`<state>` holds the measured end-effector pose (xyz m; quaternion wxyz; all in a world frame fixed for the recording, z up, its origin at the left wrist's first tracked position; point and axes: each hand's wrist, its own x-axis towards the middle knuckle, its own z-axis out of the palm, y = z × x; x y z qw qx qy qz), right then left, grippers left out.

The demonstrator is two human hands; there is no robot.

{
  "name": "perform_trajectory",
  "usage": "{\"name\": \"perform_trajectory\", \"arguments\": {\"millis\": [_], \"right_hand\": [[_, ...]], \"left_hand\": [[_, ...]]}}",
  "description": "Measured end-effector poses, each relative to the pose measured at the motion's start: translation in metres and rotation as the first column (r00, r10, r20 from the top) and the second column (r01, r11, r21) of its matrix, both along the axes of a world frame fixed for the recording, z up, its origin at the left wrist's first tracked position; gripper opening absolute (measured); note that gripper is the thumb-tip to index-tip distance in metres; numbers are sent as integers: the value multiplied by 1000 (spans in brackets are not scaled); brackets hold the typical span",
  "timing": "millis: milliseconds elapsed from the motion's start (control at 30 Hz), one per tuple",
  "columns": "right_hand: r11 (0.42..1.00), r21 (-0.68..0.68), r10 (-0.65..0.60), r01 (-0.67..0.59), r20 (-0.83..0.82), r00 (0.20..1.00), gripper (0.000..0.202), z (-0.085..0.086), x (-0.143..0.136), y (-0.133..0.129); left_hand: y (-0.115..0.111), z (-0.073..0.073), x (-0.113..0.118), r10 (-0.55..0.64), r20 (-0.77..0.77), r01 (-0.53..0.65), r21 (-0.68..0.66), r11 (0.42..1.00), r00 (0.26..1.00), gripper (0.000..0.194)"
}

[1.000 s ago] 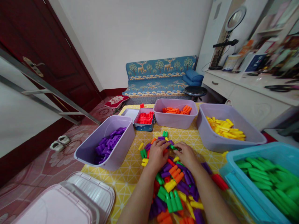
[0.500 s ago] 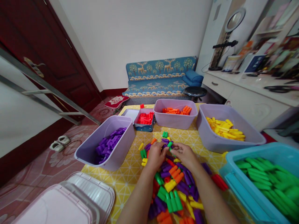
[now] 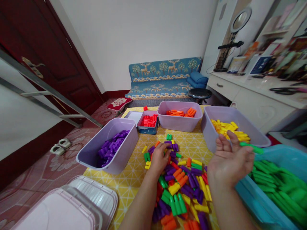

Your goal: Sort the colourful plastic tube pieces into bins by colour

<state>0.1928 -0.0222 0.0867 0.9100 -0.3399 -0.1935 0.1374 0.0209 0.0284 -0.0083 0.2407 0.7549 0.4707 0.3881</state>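
Note:
My left hand [image 3: 160, 159] rests at the far left side of a mixed pile of plastic building pieces [image 3: 176, 188], fingers bent and a little apart over purple and orange ones. I see nothing held in it. My right hand [image 3: 229, 159] is raised palm up at the near-left corner of the turquoise bin [image 3: 250, 195], fingers loosely spread. Just beyond its thumb side a green piece [image 3: 252, 147] is in the air above the bin's rim; it looks clear of the fingers. Green pieces [image 3: 275, 182] fill much of that bin.
Lilac bins hold purple pieces [image 3: 114, 147], orange pieces [image 3: 181, 113] and yellow pieces [image 3: 225, 127]. A small tin [image 3: 147, 130] contains red pieces. Stacked lids [image 3: 59, 207] lie at the left front on the yellow tablecloth [image 3: 129, 179]. A sofa [image 3: 163, 80] stands behind.
My hands were together over the pile with a green piece between them. My right hand has swung right to the turquoise bin and turned palm up; my left has stayed at the pile.

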Motion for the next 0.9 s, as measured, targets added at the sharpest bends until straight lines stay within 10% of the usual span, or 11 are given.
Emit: {"name": "perform_trajectory", "arguments": {"millis": [233,400,533,667,900], "right_hand": [[999,-30,31,-38,-199,980,33,-5,24,1],[930,-322,223,-176,113,968,19,-31,16,14],[629,-741,723,-234,449,525,25,-72,2,27],[621,-778,767,96,628,134,56,-104,-11,32],[602,-772,775,204,626,81,50,-104,-7,31]], "left_hand": [[-2,2,2,-22,-48,23,15,1000,999,24],[-2,1,2,-30,-87,32,26,999,996,27],[-2,-1,2,-27,-132,32,36,999,991,42],[-2,-3,2,-46,-225,62,63,996,973,61],[-4,0,2,-56,-217,69,52,996,975,55]]}}
